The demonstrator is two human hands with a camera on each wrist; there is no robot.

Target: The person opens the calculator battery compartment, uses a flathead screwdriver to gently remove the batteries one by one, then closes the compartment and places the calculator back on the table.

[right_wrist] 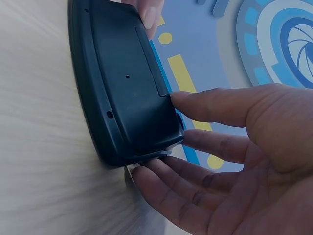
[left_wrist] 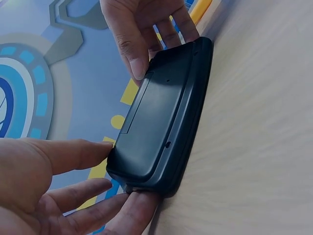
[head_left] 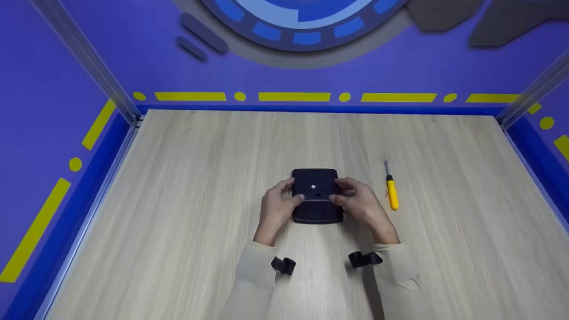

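A black plastic device [head_left: 318, 212] with rounded corners and small holes in its casing is between my two hands at the middle of the table. My left hand [head_left: 278, 207] holds its left side, thumb on the upper face and fingers along the edge. On the opposite side, my right hand [head_left: 361, 202] grips it in much the same way. In the left wrist view the casing [left_wrist: 156, 107] shows a rectangular panel line near one edge. The right wrist view shows the thumb at that panel's corner, with fingers [right_wrist: 161, 183] under the side of the device.
To the right of my right hand lies a screwdriver [head_left: 392, 193] with a yellow handle, its tip pointing away from me. Small specks are scattered by the tip. Blue panels [head_left: 293, 80] with yellow marks wall in the wooden table [head_left: 186, 178] at the back and sides.
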